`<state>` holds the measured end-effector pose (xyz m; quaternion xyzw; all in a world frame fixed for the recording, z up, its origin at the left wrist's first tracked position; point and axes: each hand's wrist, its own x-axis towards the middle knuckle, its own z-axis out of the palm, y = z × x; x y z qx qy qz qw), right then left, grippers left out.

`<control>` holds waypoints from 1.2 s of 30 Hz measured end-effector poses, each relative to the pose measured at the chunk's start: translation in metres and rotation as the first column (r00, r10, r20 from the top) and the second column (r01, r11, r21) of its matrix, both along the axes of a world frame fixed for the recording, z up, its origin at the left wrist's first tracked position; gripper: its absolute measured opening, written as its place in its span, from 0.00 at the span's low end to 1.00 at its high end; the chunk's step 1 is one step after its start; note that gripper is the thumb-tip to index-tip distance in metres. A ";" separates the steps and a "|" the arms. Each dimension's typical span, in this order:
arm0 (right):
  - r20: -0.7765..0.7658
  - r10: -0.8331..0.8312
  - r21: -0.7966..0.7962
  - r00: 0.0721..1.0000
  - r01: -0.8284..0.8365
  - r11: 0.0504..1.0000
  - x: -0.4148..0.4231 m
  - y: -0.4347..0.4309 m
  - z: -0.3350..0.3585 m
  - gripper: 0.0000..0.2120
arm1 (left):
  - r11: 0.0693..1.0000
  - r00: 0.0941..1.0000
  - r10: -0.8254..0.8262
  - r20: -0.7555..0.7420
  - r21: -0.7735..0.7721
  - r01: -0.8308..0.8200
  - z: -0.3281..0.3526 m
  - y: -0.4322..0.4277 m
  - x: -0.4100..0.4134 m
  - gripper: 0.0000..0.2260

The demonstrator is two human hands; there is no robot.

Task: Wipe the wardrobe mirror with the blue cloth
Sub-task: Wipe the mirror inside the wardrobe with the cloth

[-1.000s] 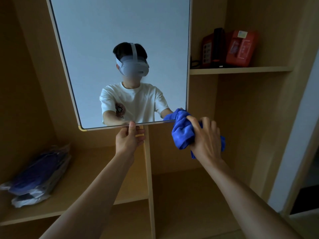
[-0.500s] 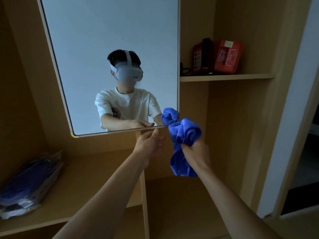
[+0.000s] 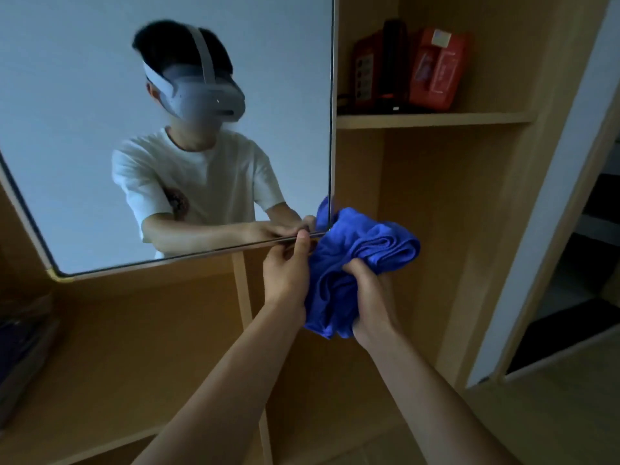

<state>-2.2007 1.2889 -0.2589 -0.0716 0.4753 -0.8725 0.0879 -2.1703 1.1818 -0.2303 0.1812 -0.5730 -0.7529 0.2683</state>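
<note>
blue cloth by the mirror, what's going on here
A person stands at a wardrobe mirror. Their right hand grips a bunched blue cloth at the mirror's lower right corner. The left hand appears to pinch the mirror's bottom edge right beside it, thumb on the front. The cloth is crumpled rather than spread on the glass, so it looks like they are getting it ready to wipe.

Left grip (image 3: 285, 273) is raised thumb-up (fingers curled), right grip (image 3: 369, 297) clenched tight just beside it.
</note>
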 end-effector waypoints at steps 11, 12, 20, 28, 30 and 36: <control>0.399 -0.055 0.369 0.915 -0.105 0.923 0.003 0.002 0.069 0.09 | 0.906 0.949 -0.114 0.296 0.422 -0.023 0.049 0.015 0.013 0.12; 0.426 -0.061 0.392 0.903 -0.123 0.912 0.003 0.006 0.080 0.06 | 0.888 0.940 -0.122 0.318 0.458 -0.040 0.057 0.017 0.014 0.13; 0.364 -0.141 0.514 0.920 -0.073 0.854 -0.006 0.015 0.159 0.06 | 0.751 0.865 -0.307 0.396 0.660 -0.036 0.121 0.032 0.025 0.14; 0.357 -0.071 0.371 0.931 -0.071 0.926 0.003 0.023 0.203 0.09 | 0.811 0.839 -0.358 0.410 0.582 0.062 0.164 0.028 0.032 0.17; 0.388 -0.111 0.356 0.915 -0.037 0.934 0.010 0.018 0.205 0.10 | 0.854 0.804 -0.342 0.486 0.517 0.051 0.171 0.027 0.034 0.16; 0.514 -0.138 0.330 0.847 -0.047 0.943 0.019 0.001 0.224 0.07 | 0.945 0.765 -0.252 0.593 0.320 0.063 0.189 0.019 0.028 0.08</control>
